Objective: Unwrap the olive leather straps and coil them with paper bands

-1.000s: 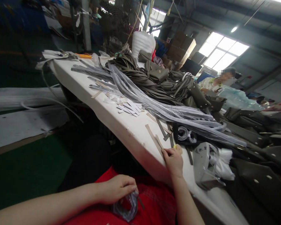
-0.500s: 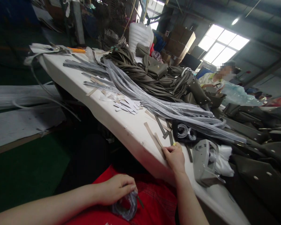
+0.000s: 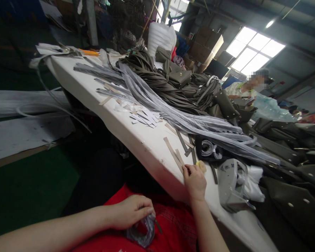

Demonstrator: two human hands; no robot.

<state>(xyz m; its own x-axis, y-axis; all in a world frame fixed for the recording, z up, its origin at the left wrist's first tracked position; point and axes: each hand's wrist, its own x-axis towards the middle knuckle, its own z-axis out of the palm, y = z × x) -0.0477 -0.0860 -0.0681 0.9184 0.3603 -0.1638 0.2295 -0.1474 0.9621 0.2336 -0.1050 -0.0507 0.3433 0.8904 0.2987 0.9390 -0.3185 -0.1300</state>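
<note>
At the near edge of the long white tabletop (image 3: 131, 134), right hand (image 3: 195, 182) has thumb and fingertips together, pinching the lower end of a flat beige strip (image 3: 172, 151). A shorter beige strip (image 3: 179, 155) lies against it, running toward the same fingers; cannot tell if it is gripped too. Below, over red cloth (image 3: 178, 224), left hand (image 3: 133, 211) is curled, thumb against fingers, on the top of a grey plastic-wrapped coil (image 3: 143, 240). Thin dark strip end (image 3: 158, 226) pokes out beside the fingertips.

Just beyond right hand: small yellowish tape roll (image 3: 201, 166). Near it, narrow dark olive strips (image 3: 182, 141) and a black tray (image 3: 198, 154) with a clear roll (image 3: 207, 148). To its right, a grey-white tape dispenser (image 3: 227, 182) with white plastic bunched at its side. Farther up, a scatter of small white slips (image 3: 147, 118), then long strips in translucent grey plastic (image 3: 178, 115), next to a heap of dark olive straps (image 3: 157, 84). Dark olive pouches with metal studs fill the right side. Another person (image 3: 238, 90) is beyond the heap.
</note>
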